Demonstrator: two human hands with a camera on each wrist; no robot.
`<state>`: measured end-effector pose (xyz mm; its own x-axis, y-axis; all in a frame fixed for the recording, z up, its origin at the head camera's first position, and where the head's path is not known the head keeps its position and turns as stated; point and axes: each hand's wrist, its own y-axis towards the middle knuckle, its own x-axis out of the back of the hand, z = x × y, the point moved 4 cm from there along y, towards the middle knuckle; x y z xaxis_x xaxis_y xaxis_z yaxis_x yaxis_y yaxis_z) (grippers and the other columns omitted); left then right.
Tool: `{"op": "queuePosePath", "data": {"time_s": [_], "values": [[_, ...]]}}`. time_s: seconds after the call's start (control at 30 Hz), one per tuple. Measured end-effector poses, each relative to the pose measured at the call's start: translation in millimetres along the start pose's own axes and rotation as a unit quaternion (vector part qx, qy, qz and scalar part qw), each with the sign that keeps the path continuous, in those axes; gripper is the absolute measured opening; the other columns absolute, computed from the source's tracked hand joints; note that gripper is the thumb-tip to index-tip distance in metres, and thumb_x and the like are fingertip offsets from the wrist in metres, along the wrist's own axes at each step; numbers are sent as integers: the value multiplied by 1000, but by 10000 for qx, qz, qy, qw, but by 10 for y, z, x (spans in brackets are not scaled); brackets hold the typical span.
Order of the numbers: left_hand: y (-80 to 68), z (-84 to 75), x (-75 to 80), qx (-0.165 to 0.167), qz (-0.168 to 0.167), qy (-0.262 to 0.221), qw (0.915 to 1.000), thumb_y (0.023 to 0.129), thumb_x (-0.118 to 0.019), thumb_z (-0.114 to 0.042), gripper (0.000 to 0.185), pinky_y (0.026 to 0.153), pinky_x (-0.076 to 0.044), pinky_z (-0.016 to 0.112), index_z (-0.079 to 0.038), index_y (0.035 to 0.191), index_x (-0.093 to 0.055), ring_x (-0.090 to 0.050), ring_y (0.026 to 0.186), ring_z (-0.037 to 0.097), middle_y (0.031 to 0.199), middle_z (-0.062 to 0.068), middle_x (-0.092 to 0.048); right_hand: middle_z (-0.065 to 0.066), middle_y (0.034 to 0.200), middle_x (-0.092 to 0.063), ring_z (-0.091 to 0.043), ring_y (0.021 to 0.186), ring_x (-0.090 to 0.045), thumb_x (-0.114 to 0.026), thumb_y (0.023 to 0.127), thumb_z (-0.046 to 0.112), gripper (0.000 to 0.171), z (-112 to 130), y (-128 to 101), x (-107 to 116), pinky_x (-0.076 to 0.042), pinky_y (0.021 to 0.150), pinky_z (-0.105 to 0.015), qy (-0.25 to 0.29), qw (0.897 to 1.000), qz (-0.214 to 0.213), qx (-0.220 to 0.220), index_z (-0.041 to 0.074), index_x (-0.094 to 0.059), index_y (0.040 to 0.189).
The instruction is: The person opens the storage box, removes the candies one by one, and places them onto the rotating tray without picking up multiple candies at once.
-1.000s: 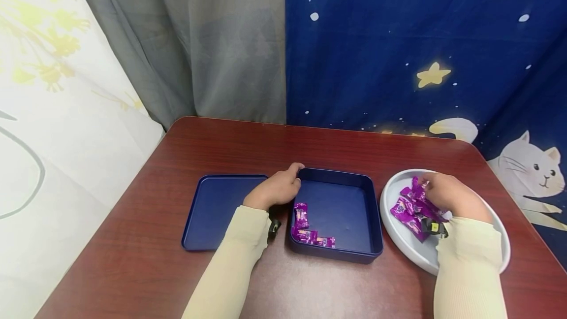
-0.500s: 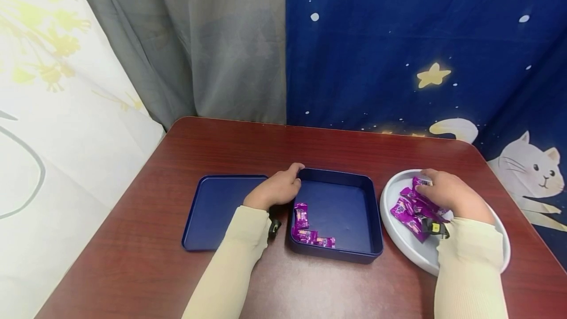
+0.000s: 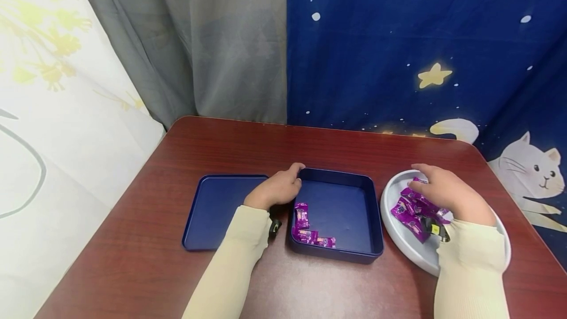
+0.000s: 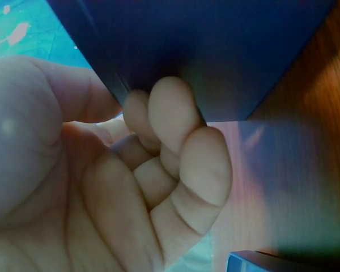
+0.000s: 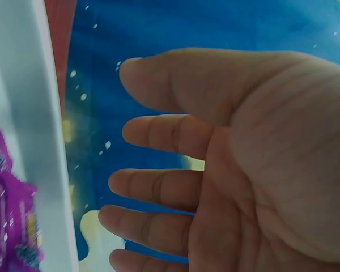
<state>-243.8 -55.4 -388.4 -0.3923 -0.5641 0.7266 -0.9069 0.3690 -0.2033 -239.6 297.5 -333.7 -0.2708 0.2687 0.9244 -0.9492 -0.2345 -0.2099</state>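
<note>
A dark blue lid (image 3: pixel 217 209) is lying flat on the left part of the red-brown table (image 3: pixel 266 146), just beside the box. The person's left hand (image 3: pixel 276 188) is resting at the far left corner of the open blue box (image 3: pixel 350 255); the left wrist view is showing its fingers (image 4: pixel 175 147) curling against the box's dark wall, with the thumb lying along the rim, so the hand is gripping that corner. Inside the box, a few purple wrapped candies (image 3: pixel 305 225) are sitting along the left wall and the near left corner, while the rest of the floor is showing bare blue.

Further right, a white plate (image 3: pixel 407 250) is standing near the box, apart from it, and is holding a pile of purple candies (image 3: pixel 409 208). The right hand (image 3: pixel 443 193) is hovering over that pile, and the right wrist view is showing its fingers (image 5: pixel 158 136) spread and nearly straight, pinching nothing, with the plate's white rim and a purple wrapper at the left edge.
</note>
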Motion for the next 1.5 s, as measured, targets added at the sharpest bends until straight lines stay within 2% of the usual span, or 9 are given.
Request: {"op": "queuePosePath", "data": {"time_s": [0.33,0.53,0.67,0.8,1.03,1.2,1.33,1.5], "values": [[-3,-1,5,7,8,-14,10000,106,-41,-20,46,109,-37,46,-14,151,-33,-52,128,27,143,14,-52,-36,139,-45,-55,128,-41,-63,95,26,60,419,-45,53,-30,103,-68,-139,9978,-255,598,-7,-44,142],[-4,-11,9,11,13,-25,10000,106,-41,-20,46,109,-37,46,-14,151,-33,-51,128,27,144,14,-51,-29,140,-49,-49,130,-43,-63,96,26,57,789,-65,-11,-32,105,-64,-54,9946,-203,1014,-2,-47,143],[-12,1,15,12,13,-29,10000,106,-42,-20,46,109,-37,47,-13,151,-33,-51,128,27,144,14,-51,-26,135,-55,-45,126,-49,-65,95,23,53,974,-72,-72,-36,104,-61,-119,9898,-307,1389,-3,-51,140],[-11,12,18,5,-9,7,10000,106,-41,-20,46,109,-37,46,-13,151,-34,-51,129,26,144,13,-51,-21,125,-62,-39,116,-57,-66,95,20,46,1140,-57,-144,-42,101,-57,-156,9801,-436,1929,-3,-56,134],[8,-2,7,-14,19,22,10000,106,-41,-21,47,109,-37,45,-13,151,-32,-50,131,26,146,13,-49,-13,122,-65,-32,115,-60,-68,95,19,36,1433,38,-322,-45,99,-51,-270,9611,-419,2716,3,-63,127],[22,-9,13,106,-3,65,9999,106,-40,-23,48,109,-37,47,-16,152,-32,-50,131,26,147,12,-49,-9,115,-66,-26,107,-63,-71,92,17,34,1624,146,-506,-50,94,-44,-956,9444,-187,3141,4,-66,123],[25,5,4,175,25,63,9998,106,-40,-25,48,109,-37,47,-17,152,-32,-49,131,25,148,10,-48,-9,110,-67,-25,102,-65,-73,89,16,32,1748,189,-637,-53,89,-41,-1531,9245,3,3491,6,-67,120],[27,26,-6,161,56,71,9998,107,-40,-25,47,108,-38,47,-16,152,-32,-50,130,25,148,10,-48,-11,117,-67,-27,109,-63,-74,89,18,37,1851,194,-751,-52,93,-42,-1925,9062,333,3749,6,-67,124]]}}
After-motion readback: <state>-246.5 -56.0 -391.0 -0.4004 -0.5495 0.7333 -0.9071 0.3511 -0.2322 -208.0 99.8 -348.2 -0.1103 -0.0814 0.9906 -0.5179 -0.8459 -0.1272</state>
